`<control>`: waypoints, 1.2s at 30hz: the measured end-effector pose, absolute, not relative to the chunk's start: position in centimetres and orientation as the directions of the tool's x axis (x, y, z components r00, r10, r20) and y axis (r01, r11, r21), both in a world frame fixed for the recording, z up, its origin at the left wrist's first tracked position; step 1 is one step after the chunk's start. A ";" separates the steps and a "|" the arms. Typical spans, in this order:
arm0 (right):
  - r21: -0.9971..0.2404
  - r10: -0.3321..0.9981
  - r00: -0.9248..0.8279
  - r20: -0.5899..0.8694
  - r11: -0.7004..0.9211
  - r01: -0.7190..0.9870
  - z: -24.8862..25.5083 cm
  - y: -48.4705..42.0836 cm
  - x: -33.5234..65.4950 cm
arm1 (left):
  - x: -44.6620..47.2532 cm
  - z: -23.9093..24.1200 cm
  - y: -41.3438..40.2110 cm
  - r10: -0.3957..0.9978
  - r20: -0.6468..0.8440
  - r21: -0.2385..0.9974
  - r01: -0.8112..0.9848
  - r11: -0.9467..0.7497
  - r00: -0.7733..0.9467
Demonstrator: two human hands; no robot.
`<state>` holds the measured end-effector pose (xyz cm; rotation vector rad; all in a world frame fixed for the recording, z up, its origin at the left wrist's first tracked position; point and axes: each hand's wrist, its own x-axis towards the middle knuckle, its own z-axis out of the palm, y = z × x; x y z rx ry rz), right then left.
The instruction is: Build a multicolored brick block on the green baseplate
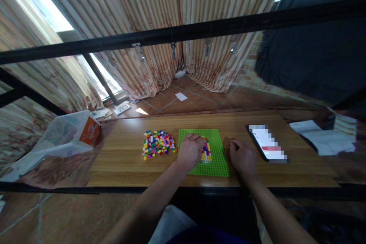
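Note:
A green studded baseplate (215, 137) lies flat on the wooden table (128, 164) in front of me. A small patch of yellow, red and blue bricks (206, 152) is built on it. My left hand (190, 151) rests on the plate's left part with fingers curled down, covering part of the patch. My right hand (243, 156) lies on the table just right of the plate, fingers curled in a loose fist. A heap of small coloured bricks (158, 143) lies left of the plate.
A phone (268, 143) lies on the table to the right. A clear plastic box (64, 133) with an orange label sits off the table's left end. A black bar (183, 34) crosses overhead; curtains hang behind. Papers (323, 137) lie at far right.

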<state>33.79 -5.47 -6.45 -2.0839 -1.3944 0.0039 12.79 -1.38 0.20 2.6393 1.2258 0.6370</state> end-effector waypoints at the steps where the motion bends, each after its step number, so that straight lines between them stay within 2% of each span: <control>1: -0.493 0.835 0.440 0.330 -0.245 0.835 -6.5 -5.5 33.8 | 12.8 0.1 -1.4 0.757 0.309 0.313 0.690 -0.652 0.575; 16: -0.486 0.834 0.440 0.334 -0.248 0.838 -6.4 -5.5 33.7 | 12.6 -0.9 -2.2 0.772 0.362 0.283 0.727 -0.626 0.523; 26: -0.481 0.829 0.417 0.373 -0.211 0.851 -6.6 -5.5 33.9 | 12.7 -1.4 -3.1 0.744 0.435 0.288 0.704 -0.649 0.507; 36: -0.453 0.834 0.421 0.356 -0.240 0.858 -6.7 -5.5 34.0 | 12.9 -2.1 -3.1 0.724 0.464 0.266 0.699 -0.663 0.511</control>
